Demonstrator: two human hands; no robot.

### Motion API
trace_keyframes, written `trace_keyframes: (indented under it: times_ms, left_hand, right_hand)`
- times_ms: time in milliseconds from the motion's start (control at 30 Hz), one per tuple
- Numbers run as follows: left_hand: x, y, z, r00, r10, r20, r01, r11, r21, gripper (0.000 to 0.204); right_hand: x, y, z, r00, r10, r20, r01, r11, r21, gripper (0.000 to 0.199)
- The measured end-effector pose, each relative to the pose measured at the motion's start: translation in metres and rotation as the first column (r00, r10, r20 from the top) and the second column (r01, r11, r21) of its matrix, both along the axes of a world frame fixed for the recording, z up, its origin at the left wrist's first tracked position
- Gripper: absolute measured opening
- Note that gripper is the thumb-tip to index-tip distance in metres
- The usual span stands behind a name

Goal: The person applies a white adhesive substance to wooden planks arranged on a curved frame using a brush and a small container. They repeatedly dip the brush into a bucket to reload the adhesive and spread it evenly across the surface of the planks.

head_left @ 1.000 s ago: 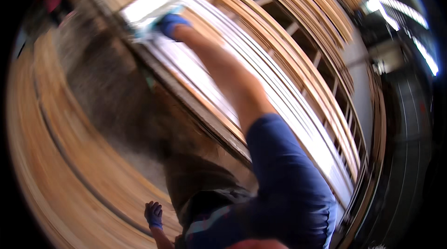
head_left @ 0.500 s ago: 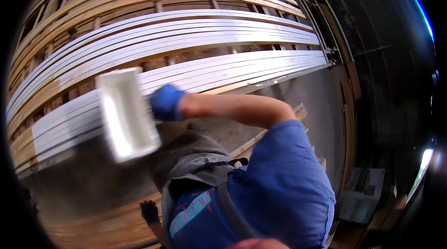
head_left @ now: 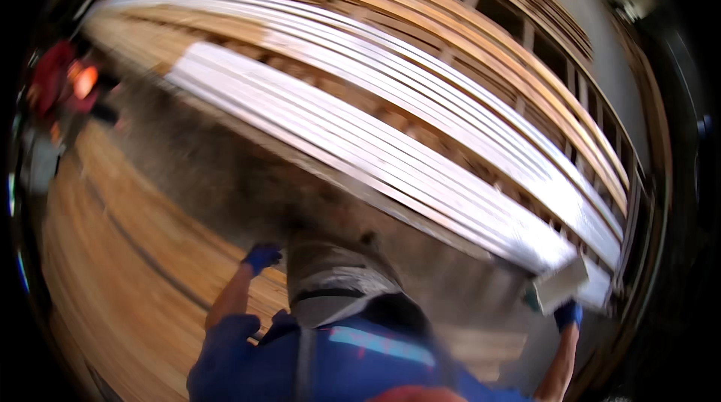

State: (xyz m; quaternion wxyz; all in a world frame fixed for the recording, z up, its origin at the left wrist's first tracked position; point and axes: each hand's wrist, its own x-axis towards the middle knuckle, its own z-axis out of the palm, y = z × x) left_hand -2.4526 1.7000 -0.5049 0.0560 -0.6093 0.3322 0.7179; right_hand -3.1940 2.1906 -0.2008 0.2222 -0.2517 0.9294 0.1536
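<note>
My right hand (head_left: 568, 315), in a blue glove, was raised at my right side with its grip closed around the lower edge of a white rectangular block (head_left: 559, 286), apparently a sanding or rubbing block, though blur kept me from being sure. The block sat right up against the end of the long white boards (head_left: 420, 176) stacked on the wooden rack (head_left: 481, 49), touching or just short of them; I could not tell which. My left hand (head_left: 262, 257), also gloved in blue, hung low in front of me over the wooden floor (head_left: 128, 274), holding nothing that I could see; whether its fingers were curled or spread I could not tell. Someone in red (head_left: 56, 83) stood far off to my left. I judged the work to be at the stage of bringing the block onto the white boards. The next move called for setting its flat face squarely on the board surface and keeping even pressure along the length.
</note>
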Motion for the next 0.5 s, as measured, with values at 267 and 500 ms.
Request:
trace_keyframes:
  times_ms: [267,500]
  left_hand:
    - [0.019,-0.017,0.038,0.969,0.221,0.11,-0.223,0.975,0.007,0.026]
    - [0.135,-0.096,0.051,0.899,0.429,-0.093,-0.438,0.883,-0.169,0.028]
  right_hand:
    - [-0.101,-0.137,-0.031,0.914,-0.151,0.376,0.398,0.508,-0.764,0.029]
    - [0.094,-0.551,-0.018,0.816,0.577,-0.025,-0.385,0.511,-0.769,0.028]
